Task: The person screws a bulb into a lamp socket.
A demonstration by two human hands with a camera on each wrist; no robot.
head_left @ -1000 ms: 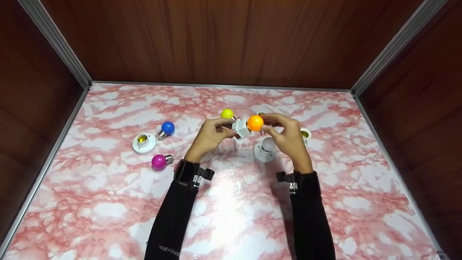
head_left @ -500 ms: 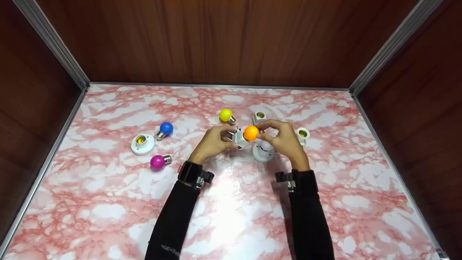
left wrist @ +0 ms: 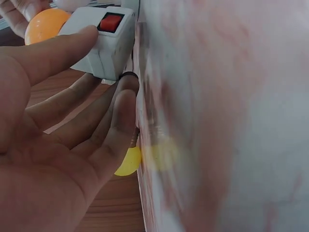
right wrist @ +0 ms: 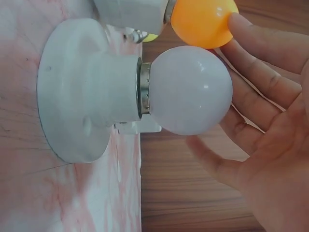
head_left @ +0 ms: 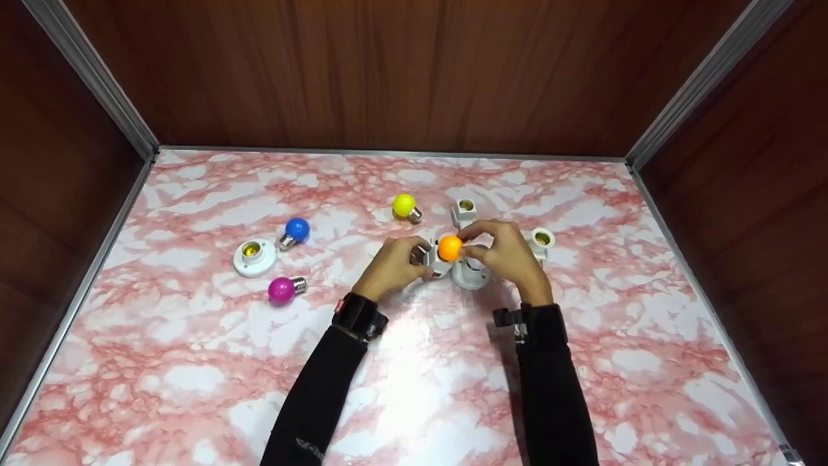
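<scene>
The left hand (head_left: 396, 266) grips a white lamp holder (head_left: 437, 265) with a red rocker switch (left wrist: 110, 22), thumb against its side. The right hand (head_left: 509, 255) pinches an orange bulb (head_left: 449, 248), whose metal base meets the holder's mouth, above the marbled tabletop (head_left: 414, 388). Just beside them, a white bulb (right wrist: 190, 89) sits in a round lamp base (right wrist: 72, 92). A yellow bulb (head_left: 404, 205) lies beyond; blue (head_left: 297, 230) and magenta bulbs (head_left: 281, 291) lie to the left, near another round socket (head_left: 255, 261).
</scene>
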